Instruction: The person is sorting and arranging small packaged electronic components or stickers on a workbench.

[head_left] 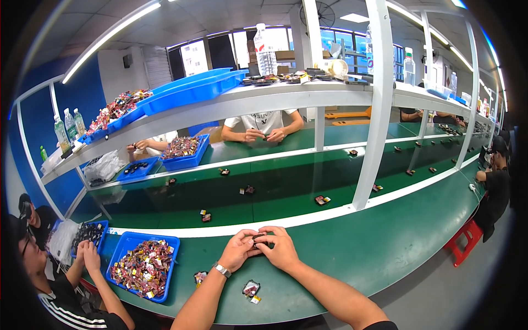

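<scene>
My left hand [237,252] and my right hand [279,251] meet over the green tabletop [335,264]. Between their fingertips is a small black part [257,238], mostly covered by the fingers, so its exact kind is hidden. A watch sits on my left wrist. Closer to me, between my forearms, lies a small black-cased part [251,287] with a reddish piece and a yellow-and-white tab. A similar part [200,278] is partly hidden by my left forearm. Left of it stands a blue tray [175,243] heaped with small red, white and yellow pieces.
Beyond a white rail runs a green conveyor belt [286,201] carrying several small parts. A white post [369,126] and an overhead shelf [275,98] stand ahead. At left, a co-worker's hands [87,256] work beside another blue tray [103,224]. Another person [263,124] works across the belt.
</scene>
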The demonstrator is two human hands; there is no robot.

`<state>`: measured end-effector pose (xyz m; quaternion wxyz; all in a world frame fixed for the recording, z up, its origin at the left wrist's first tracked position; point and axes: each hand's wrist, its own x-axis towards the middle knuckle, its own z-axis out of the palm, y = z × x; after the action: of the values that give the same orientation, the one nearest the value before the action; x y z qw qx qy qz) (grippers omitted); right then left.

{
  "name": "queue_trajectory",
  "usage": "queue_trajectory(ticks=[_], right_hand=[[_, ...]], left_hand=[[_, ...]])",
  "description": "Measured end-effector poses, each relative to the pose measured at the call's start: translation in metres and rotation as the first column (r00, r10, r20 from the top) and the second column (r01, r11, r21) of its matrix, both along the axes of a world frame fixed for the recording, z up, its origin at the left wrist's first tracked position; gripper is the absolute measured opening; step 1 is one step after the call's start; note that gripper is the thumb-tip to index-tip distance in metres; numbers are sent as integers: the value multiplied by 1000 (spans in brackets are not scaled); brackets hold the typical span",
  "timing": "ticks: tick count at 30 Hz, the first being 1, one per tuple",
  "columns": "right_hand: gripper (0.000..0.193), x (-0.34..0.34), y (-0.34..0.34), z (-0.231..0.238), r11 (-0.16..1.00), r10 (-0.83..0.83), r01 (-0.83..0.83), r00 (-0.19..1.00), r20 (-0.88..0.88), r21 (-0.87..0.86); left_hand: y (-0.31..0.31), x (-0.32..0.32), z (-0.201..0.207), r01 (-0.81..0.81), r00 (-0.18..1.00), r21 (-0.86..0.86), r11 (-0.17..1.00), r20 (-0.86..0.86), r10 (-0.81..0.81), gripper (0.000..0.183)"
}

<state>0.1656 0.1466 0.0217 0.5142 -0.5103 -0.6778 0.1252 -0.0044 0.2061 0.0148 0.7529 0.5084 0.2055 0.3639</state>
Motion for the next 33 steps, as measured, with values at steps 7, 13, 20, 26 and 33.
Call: queue_trajectory(ticks=[7, 13, 20, 26, 33], right_hand=[[14, -8, 0, -5, 998, -59, 59, 998, -15, 22], [16, -3, 12, -24, 973, 35, -112, 935, -354, -201], [18, -7, 2, -8, 1000, -1, 0, 1000, -21, -24], [18, -7, 1, -6, 999, -26, 24, 998, -66, -29], [19, -11, 3, -10, 988, -36, 35, 999, 6, 151]], left_hand=[[1, -1, -5, -30, 999, 17, 999, -18, 30, 23], [-2, 4, 0, -14, 1000, -3, 1000, 0, 14, 23], [3, 0, -8, -77, 997, 19, 997, 15, 77, 21], [3, -1, -7, -42, 998, -2, 999, 42, 42, 20], [5, -2, -12, -62, 995, 10, 998, 77, 61, 23]])
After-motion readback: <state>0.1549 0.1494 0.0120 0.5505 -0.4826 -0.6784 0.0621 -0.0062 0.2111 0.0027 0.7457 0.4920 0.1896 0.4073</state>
